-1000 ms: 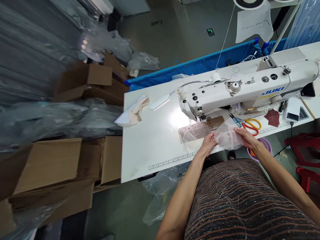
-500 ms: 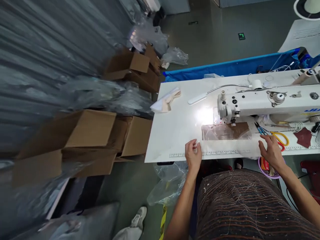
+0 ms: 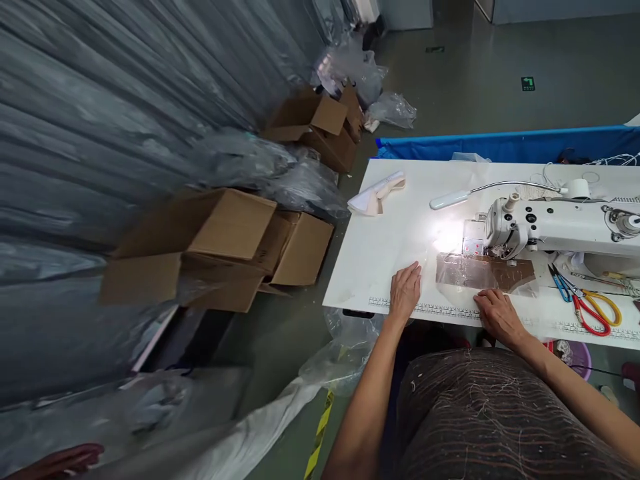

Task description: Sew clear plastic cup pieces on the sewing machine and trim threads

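Note:
My left hand (image 3: pixel 406 291) lies flat on the white sewing table, its fingers stretched out, left of a brown strip (image 3: pixel 463 271) under clear film. My right hand (image 3: pixel 500 318) rests at the front edge of that clear film, fingers laid down and holding nothing I can see. The right part of the brown strip lies just in front of the needle area of a white sewing machine (image 3: pixel 560 223). Right of the strip are blue-handled snips (image 3: pixel 561 285) and scissors (image 3: pixel 593 313) with red and yellow handles.
A lit lamp (image 3: pixel 450 200) on a bent neck shines beside the needle. Folded cream and white pieces (image 3: pixel 377 195) lie at the table's left end. A ruler strip (image 3: pixel 445 311) follows the front edge. Open cardboard boxes (image 3: pixel 230 223) stand left. Another person's white-clad leg (image 3: pixel 270 423) shows below.
The view has swung left, so things sit further right. My right hand has come inward from beside the scissors to the film's front edge. My left hand has flattened onto the table.

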The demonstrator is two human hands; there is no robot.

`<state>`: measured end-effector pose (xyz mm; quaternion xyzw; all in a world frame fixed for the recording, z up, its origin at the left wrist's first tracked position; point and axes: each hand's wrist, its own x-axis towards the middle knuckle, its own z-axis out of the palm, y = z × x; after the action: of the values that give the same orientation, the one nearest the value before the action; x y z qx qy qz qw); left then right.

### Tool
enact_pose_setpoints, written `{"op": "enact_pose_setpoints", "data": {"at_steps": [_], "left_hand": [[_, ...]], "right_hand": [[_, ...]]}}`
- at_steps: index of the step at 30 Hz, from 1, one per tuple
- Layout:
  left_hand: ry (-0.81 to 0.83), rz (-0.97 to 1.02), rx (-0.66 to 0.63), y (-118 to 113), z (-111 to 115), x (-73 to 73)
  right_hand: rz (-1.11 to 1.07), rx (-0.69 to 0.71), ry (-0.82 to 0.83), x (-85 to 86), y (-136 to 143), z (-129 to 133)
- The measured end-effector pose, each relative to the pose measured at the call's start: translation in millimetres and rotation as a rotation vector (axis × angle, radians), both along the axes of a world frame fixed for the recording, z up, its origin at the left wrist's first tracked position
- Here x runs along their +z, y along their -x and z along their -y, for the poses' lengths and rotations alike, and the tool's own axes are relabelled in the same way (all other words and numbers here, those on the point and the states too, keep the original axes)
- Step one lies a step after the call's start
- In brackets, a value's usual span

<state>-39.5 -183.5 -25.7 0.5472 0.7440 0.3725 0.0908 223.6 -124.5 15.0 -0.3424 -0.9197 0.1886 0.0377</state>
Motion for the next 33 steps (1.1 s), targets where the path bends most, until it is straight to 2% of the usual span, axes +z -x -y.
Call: {"op": "enact_pose_setpoints", "data": {"at_steps": [3, 7, 12, 17, 21, 26, 29, 33], "left_hand": [[-0.039, -0.002, 0.05, -1, 11, 3.8], [-0.088, 0.057, 0.138, -25, 18, 11.2], [-0.078, 0.213, 0.112, -60, -8, 11.2], [-0.034, 0.364, 0.119, -73, -26, 13.8], [-0.009, 0.533, 0.149, -74, -22, 28.9], [0.057, 0.904, 0.158, -76, -13, 52.7], [0.054, 1.114, 0.168, -78, -6, 69.0], [0.013, 1.283, 0.184, -82, 8, 93.5]], "right_hand": [[0.024, 0.013, -0.005, 0.5, -4, -1], [0.043, 0.035, -0.009, 0.9, -4, -2], [0.04, 0.052, -0.007, 2.0, -4, -3], [-0.002, 0.05, 0.007, -0.8, -6, -3], [-0.062, 0.053, 0.034, -5.3, -7, -6], [-0.162, 0.062, 0.093, -4.7, -9, -14], [-0.247, 0.053, 0.153, 1.6, -7, -16], [-0.353, 0.015, 0.252, 18.6, 3, -11]]}}
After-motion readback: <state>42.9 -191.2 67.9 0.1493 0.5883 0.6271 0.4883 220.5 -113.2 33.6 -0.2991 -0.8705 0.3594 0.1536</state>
